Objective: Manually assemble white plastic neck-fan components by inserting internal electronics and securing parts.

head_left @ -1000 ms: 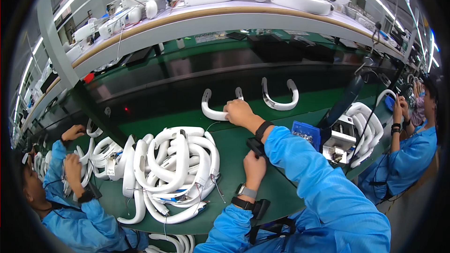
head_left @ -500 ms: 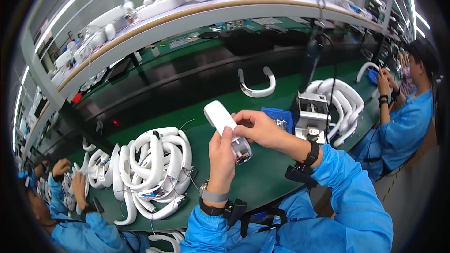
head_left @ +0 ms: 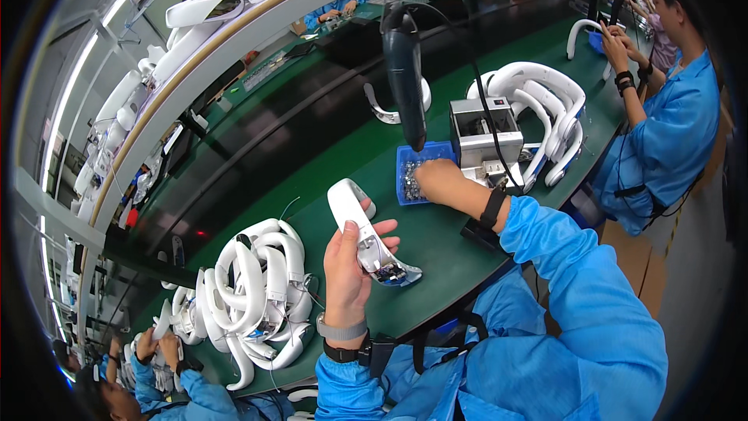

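My left hand (head_left: 348,265) is closed around a white curved plastic housing (head_left: 343,203), thumb on its near side and fingers behind. The lower end of this housing lies open, and a small circuit board (head_left: 389,271) with wires shows there. Over a blue bin (head_left: 404,154) of small metal parts (head_left: 413,179), my right hand (head_left: 446,181) reaches down at the right side. Its fingertips point into the bin and are hidden, so I cannot see what they touch.
A dark power screwdriver (head_left: 403,70) hangs above the bin. Right of it stand a grey metal device (head_left: 487,136) and white curved housings (head_left: 538,82). Another heap of housings (head_left: 253,281) lies left. Co-workers sit at both sides; a shelf (head_left: 234,43) runs overhead.
My right hand has left the white housing and moved right to the blue bin. The left hand still holds the housing, now turned so its open end shows. The view has swung right.
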